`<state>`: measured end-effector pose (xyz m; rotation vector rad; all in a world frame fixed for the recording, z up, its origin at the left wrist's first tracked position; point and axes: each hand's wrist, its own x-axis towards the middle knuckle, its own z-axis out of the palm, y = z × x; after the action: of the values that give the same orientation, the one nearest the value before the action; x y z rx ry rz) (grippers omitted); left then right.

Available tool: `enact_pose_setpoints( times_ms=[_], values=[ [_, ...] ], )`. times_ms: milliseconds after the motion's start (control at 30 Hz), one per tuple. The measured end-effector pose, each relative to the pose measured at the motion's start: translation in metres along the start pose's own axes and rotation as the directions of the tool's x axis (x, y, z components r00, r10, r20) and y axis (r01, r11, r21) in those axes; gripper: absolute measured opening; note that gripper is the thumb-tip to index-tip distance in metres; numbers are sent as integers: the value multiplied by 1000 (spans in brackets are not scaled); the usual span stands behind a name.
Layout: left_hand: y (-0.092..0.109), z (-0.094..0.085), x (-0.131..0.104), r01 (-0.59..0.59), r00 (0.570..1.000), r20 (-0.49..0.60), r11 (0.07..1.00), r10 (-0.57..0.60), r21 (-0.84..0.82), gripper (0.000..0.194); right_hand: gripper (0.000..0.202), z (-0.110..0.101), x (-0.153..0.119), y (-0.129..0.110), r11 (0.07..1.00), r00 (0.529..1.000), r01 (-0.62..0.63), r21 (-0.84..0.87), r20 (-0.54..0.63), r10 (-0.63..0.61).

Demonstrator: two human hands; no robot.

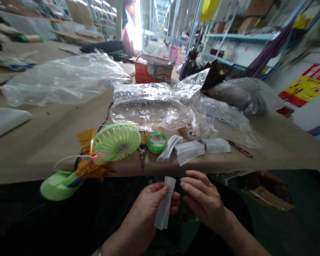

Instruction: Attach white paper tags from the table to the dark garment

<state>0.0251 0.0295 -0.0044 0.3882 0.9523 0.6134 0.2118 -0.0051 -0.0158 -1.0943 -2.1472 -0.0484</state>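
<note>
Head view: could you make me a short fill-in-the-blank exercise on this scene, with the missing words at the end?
1. The left hand holds white slips between its ____ and fingers.
2. On the table, the stacks of slips number ____.
3. The fan is light ____ in colour.
4. In the picture, the round green-rimmed item lies to the fan's ____.

Missing words: thumb; three; green; right.

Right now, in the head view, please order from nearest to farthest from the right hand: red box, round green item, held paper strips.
1. Paper strips, in the left hand.
2. Round green item, near the table's front edge.
3. Red box, far back.
</note>
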Motion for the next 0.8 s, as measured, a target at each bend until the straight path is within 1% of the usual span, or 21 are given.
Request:
enact_pose_setpoints(
  times_ms=[33, 67, 100, 133, 167, 200, 233, 300, 367, 500, 567, 600, 667, 700, 733, 767, 800],
  values=[
    [1, 0, 0, 8, 999, -35, 1000, -7, 20, 8, 36, -7, -3, 13, 993, 996, -84, -82, -44, 80],
    [2, 0, 0, 19, 998, -52, 999, -17, 34, 7, 38, -14, -7, 26, 963, 979, -195, -187, -105, 178],
    [3, 1, 0, 27, 997, -67, 999, -24, 46, 6, 41, -20, -11, 40, 905, 953, -296, -305, -163, 257],
    [3, 1, 0, 32, 997, -75, 998, -28, 52, 6, 50, -26, -15, 52, 838, 934, -356, -413, -177, 310],
    [3, 1, 1, 41, 996, -80, 997, -36, 58, 6, 58, -29, -19, 63, 780, 923, -381, -496, -160, 349],
    [2, 2, 1, 47, 995, -86, 997, -42, 63, 6, 62, -32, -23, 71, 738, 916, -383, -556, -129, 379],
    [2, 2, 1, 51, 995, -92, 997, -45, 66, 6, 62, -33, -26, 77, 712, 912, -372, -595, -93, 399],
    [1, 2, 1, 55, 994, -101, 996, -48, 67, 5, 54, -33, -34, 82, 704, 912, -345, -621, -45, 408],
    [1, 2, 1, 50, 993, -110, 997, -42, 67, 5, 44, -33, -40, 83, 727, 923, -333, -601, -50, 382],
    [2, 1, -2, 37, 992, -124, 997, -28, 75, 5, 28, -39, -50, 90, 811, 947, -319, -491, -137, 290],
    [2, 0, -3, 39, 991, -130, 996, -29, 74, 5, 21, -43, -52, 93, 854, 942, -331, -401, -191, 275],
    [2, 0, -3, 34, 991, -130, 997, -24, 75, 5, 18, -45, -51, 92, 870, 931, -352, -345, -225, 288],
    [1, -1, -3, 13, 993, -116, 997, -4, 77, 5, 14, -44, -46, 82, 885, 887, -410, -219, -320, 332],
    [0, -1, -3, 2, 994, -107, 997, 6, 78, 6, 12, -42, -42, 72, 886, 857, -438, -152, -368, 361],
    [-1, -1, -3, -5, 995, -97, 997, 12, 74, 7, 10, -39, -36, 60, 893, 829, -440, -92, -425, 364],
    [-1, 0, -3, -5, 996, -93, 998, 11, 67, 8, 12, -34, -29, 45, 907, 819, -420, -36, -446, 361],
    [-2, 0, -3, -2, 996, -91, 999, 7, 54, 10, 15, -28, -21, 30, 923, 829, -384, 16, -435, 352]
  ],
)
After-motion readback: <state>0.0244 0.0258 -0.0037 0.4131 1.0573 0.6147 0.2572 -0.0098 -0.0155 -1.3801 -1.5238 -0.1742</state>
